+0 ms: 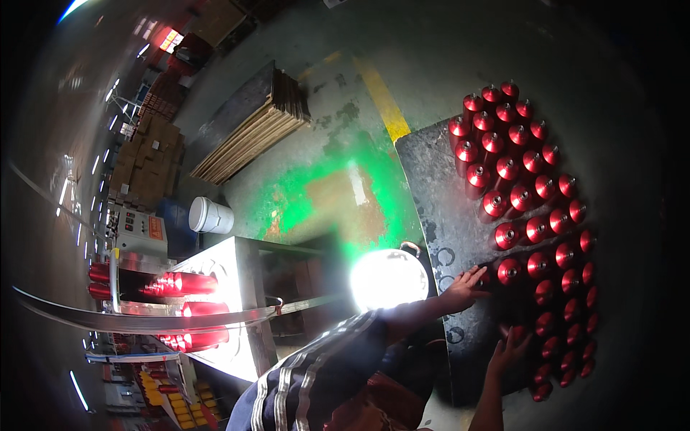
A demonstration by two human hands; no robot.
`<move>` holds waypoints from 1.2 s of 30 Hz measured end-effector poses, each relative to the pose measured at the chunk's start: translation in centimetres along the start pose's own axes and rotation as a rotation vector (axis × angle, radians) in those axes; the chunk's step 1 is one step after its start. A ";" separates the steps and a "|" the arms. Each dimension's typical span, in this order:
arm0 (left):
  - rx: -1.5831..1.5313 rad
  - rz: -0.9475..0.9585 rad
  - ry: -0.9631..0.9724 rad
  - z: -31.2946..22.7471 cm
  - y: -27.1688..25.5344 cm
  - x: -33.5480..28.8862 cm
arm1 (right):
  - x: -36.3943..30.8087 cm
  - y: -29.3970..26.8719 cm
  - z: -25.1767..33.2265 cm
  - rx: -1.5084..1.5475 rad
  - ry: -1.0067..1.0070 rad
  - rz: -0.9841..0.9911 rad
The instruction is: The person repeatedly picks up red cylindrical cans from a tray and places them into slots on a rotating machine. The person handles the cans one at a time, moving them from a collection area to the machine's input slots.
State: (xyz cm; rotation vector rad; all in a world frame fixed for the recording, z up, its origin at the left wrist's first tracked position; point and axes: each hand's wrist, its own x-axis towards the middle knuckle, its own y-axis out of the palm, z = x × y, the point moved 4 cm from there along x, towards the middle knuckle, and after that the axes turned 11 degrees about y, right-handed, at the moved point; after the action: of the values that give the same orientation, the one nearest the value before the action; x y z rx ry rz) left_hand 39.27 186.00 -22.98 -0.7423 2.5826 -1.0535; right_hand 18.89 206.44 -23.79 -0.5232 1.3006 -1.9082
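Observation:
My left hand [461, 290] reaches over the dark table [460, 215]. Its fingers and thumb are curved around a shaded red metal bottle at the near edge of the group. Closer to the lower edge, my right hand [510, 352] has its fingers around another red bottle [517, 332], mostly in shadow. Many matching glossy red bottles with domed shoulders and narrow necks stand upright in rows. One bottle [509, 271] stands just right of my left hand, and another [544, 292] is farther right. My palms hide the lower parts of both held bottles.
Left of the table, a round, glaring white surface [389, 279] has a dark handle. More red cylinders [194, 283] lie on a brightly lit machine bench [248, 287], crossed by a curved metal strip [144, 321]. A white bucket [210, 215] and stacked boards [251, 129] stand beyond.

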 end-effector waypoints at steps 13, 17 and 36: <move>-0.105 -0.404 0.005 3.8 3.4 1.7 | 1.2 2.3 -0.9 -0.035 -0.010 -0.176; 0.012 -0.467 0.135 2.9 3.8 1.6 | 0.8 2.4 -1.3 0.069 0.069 -0.180; -0.148 -0.431 -0.107 3.0 0.1 -0.3 | -0.6 0.7 -3.0 0.241 0.114 -0.068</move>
State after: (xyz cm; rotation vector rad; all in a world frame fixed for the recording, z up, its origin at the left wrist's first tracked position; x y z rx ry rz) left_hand 40.75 184.47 -25.17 -1.3984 2.4861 -0.9020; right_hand 17.52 208.58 -25.60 -0.3433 1.1135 -2.1427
